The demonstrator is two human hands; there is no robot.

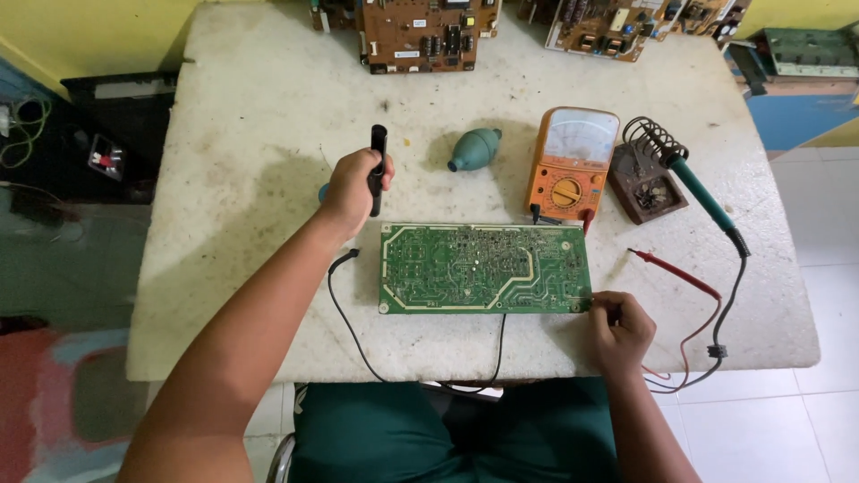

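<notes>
Your left hand is closed around a slim black probe-like tool, held nearly upright just off the 11 o'clock corner of the green rectangular circuit board, which lies solder side up at the centre of the worn white stone surface. Your right hand has its fingers curled at the board's 4 o'clock corner, fingertips touching the edge; whether they pinch anything small cannot be told. At 12 o'clock from the board lies a teal rubber blower bulb; at 1 o'clock stands an orange analogue multimeter, beside a brown soldering stand with a green-handled soldering iron in its coil. A red test probe lies at 3 o'clock. A black lead trails off the near edge at 7 o'clock.
</notes>
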